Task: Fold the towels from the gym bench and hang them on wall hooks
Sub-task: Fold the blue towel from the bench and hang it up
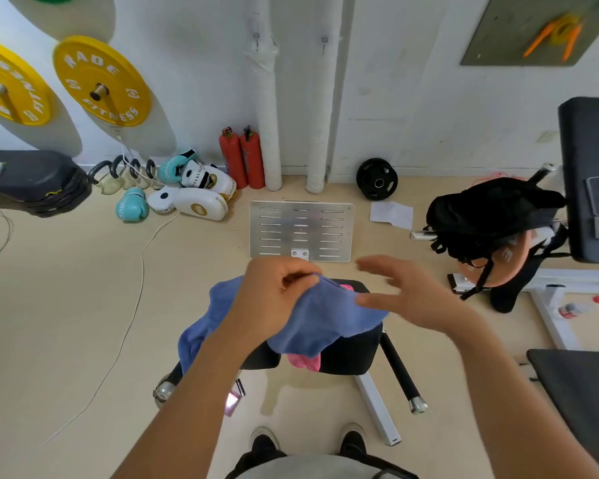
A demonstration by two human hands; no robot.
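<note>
— Far left?
— Yellow plates (101,81) on wall pegs, above a black bench end (35,178). Below, on the floor: kettlebells (125,174), teal and white gloves (187,188), a white cord (132,305) trailing forward.

— Further along the wall?
— Two red extinguishers (242,157) beside wrapped white pipes (268,133). Two hooks (256,38) high up, both bare. Slotted metal plate (301,231) flat on the floor before the pipes.

— And the middle?
— Left hand (277,299) curled, pinching the blue towel (320,319) at its upper edge, lifted over the tabletop (350,354). Towel draped down both sides of the wrist. Pink towel (305,363) under it, lying on the tabletop, peeking out at front and back.

— Right hand?
— Right hand (412,295) spread, fingers straight, blurred, just beside the blue towel's right edge; touching or not, cannot tell. Gripping nothing.

— To the right?
— Small black plate (377,179) leaning on the wall, white paper (391,214) on the floor, black backpack (491,216) over an orange plate (509,261), then another bench (588,174) at the edge.
</note>
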